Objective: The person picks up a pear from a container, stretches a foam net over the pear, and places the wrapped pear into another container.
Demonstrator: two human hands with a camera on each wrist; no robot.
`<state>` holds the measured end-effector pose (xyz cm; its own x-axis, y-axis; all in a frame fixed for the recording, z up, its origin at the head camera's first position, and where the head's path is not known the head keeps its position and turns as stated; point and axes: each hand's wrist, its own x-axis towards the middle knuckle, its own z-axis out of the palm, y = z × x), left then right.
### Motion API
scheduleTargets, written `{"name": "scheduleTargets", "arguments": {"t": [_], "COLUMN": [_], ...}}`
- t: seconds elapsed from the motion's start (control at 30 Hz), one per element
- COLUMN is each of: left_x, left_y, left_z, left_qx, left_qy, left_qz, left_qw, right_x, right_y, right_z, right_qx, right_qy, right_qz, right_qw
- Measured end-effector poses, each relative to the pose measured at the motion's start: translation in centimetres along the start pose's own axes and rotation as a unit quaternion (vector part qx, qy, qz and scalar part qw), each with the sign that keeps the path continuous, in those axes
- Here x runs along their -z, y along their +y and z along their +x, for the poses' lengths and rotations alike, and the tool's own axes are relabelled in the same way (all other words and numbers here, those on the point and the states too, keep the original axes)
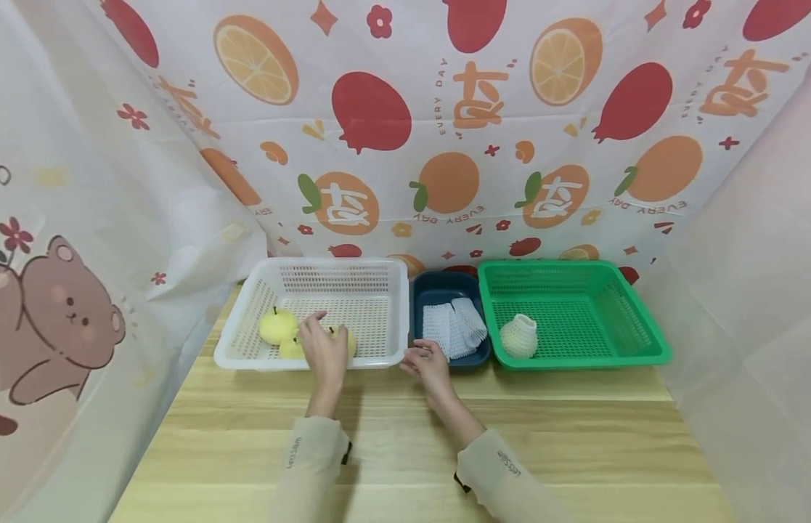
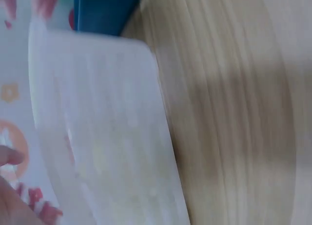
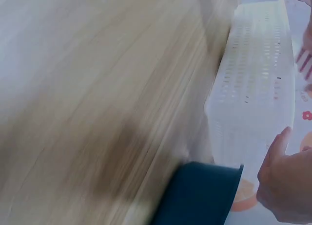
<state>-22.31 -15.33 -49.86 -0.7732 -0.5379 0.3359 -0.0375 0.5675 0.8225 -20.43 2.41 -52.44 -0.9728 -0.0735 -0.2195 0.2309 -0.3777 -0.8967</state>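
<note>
Above the front of a white plastic basket (image 1: pixel 408 305), my left hand (image 1: pixel 324 352) reaches down with its fingers spread over yellow apple-like fruits (image 1: pixel 278 326). It partly hides the fruit beneath it, and I cannot tell whether it touches it. My right hand (image 1: pixel 434 374) is by that basket's front right corner, fingers loosely bent and holding nothing. In the right wrist view its index finger lies close to the basket rim; contact is unclear. White foam net sleeves (image 1: pixel 454 327) lie in a dark blue tray (image 1: pixel 426 282) just beyond the right hand.
Right of the tray, a green basket (image 1: pixel 652 354) holds a fruit in a white foam net (image 1: pixel 519 336) at its front left. All three containers stand side by side on a wooden table (image 1: pixel 398 457), against a fruit-print curtain (image 1: pixel 405 225).
</note>
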Motion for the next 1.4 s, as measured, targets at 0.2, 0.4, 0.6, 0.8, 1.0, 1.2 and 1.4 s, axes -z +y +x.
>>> {"name": "scheduleTargets", "arguments": {"t": [0.2, 0.4, 0.6, 0.8, 1.0, 1.2, 1.4], "left_x": [1.7, 2.3, 2.4, 2.7, 2.4, 1.5, 0.3], "left_y": [-2.2, -3.5, -3.7, -3.2, -3.4, -3.6, -3.7], "left_z": [1.9, 1.9, 2.3, 3.3, 4.0, 4.9, 5.8], "left_qx": [0.069, 0.040, 0.044, 0.056, 0.022, 0.006, 0.003], "left_qy": [-0.101, -0.097, -0.197, -0.344, -0.426, -0.473, -0.478], "left_qz": [0.094, 0.097, 0.158, 0.228, 0.216, 0.190, 0.174], "left_qw": [0.9880, 0.9897, 0.9666, 0.9092, 0.8785, 0.8605, 0.8607], "right_x": [-1.2, -1.8, -1.5, -1.1, -1.1, -1.1, -1.0], "right_y": [1.0, 1.8, 2.0, 2.5, 2.4, 2.1, 1.6], "right_z": [0.7, 0.8, 0.8, 0.8, 0.9, 1.1, 1.4], "right_qx": [-0.028, -0.048, -0.056, -0.058, -0.055, -0.045, -0.038], "right_qy": [0.000, -0.005, -0.003, -0.006, -0.006, -0.001, 0.005], "right_qz": [0.025, 0.042, 0.049, 0.060, 0.063, 0.063, 0.065], "right_qw": [0.9993, 0.9980, 0.9973, 0.9965, 0.9965, 0.9970, 0.9971]}}
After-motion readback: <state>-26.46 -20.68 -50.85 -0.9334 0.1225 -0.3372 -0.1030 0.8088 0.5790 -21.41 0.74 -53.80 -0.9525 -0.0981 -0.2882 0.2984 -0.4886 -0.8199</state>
